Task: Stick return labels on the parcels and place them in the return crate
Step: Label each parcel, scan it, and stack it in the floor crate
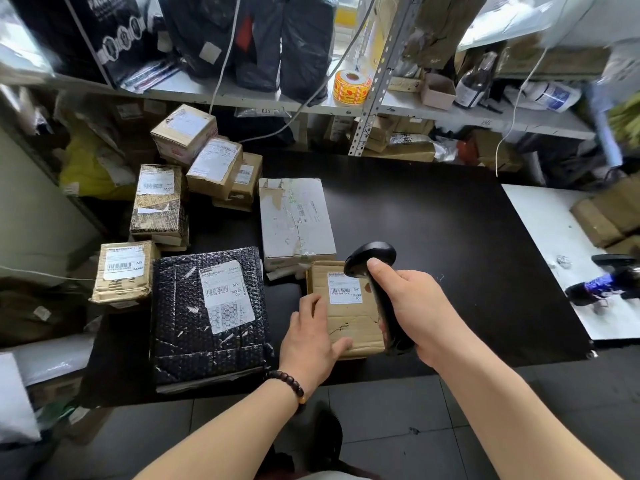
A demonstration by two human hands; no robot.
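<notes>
One parcel (pixel 350 318) under left hand (pixel 307 342) — one scanner (pixel 371 257) in right hand (pixel 417 306).

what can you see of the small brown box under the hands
The small brown box is creased, worn cardboard, lying flat on the black table, close to a larger white box behind it. A white label with a barcode and the letters MX sits on its top. The left hand rests on its left edge and near corner. The right hand holds a black scanner over its right side, hiding that edge.
</notes>
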